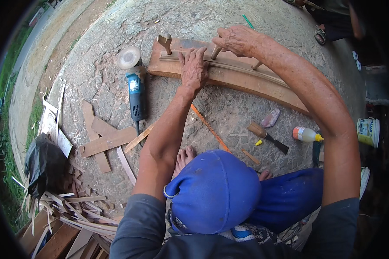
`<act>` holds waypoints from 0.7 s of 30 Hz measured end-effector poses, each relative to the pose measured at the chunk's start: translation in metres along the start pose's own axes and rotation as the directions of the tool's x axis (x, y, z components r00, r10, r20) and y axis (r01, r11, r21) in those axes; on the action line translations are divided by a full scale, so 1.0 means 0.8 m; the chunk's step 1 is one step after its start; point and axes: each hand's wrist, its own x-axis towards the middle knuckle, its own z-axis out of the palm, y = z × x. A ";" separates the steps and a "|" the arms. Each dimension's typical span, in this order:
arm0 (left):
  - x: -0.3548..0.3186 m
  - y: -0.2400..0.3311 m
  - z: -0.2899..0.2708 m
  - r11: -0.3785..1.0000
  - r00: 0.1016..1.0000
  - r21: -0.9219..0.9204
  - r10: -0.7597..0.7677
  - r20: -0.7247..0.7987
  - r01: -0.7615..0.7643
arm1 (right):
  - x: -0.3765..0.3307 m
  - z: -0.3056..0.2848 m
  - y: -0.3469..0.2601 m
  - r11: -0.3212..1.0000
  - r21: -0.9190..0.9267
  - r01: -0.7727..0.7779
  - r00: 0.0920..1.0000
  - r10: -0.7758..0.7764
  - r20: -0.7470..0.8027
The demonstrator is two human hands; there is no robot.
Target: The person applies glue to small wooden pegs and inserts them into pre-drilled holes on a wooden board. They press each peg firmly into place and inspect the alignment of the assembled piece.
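Note:
Ahead of me a thick wooden plank (263, 89) lies on the rough ground. On top of it rests a long, narrow moulded wooden strip (233, 66) with several wooden pegs standing up from it. My left hand (194, 69) lies over the strip with fingers stretched, pressing on it between two pegs. My right hand (240, 41) is closed around the top of the middle peg (216, 52). To the left, another peg (164, 42) with a notched head stands free. A third peg (256, 65) shows partly under my right forearm.
An angle grinder (135, 93) lies left of the plank. Nearer me are an orange toothed strip (209, 127), a chisel (268, 137), a stone (271, 117) and a glue bottle (306, 134). Wood offcuts (110, 142) and a black bag (44, 164) lie left. Another person (335, 21) is at upper right.

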 end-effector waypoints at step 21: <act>0.001 -0.001 -0.007 0.999 0.999 0.033 0.030 0.027 -0.030 | 0.065 -0.043 -0.015 0.991 0.133 0.028 0.920 -0.078 0.383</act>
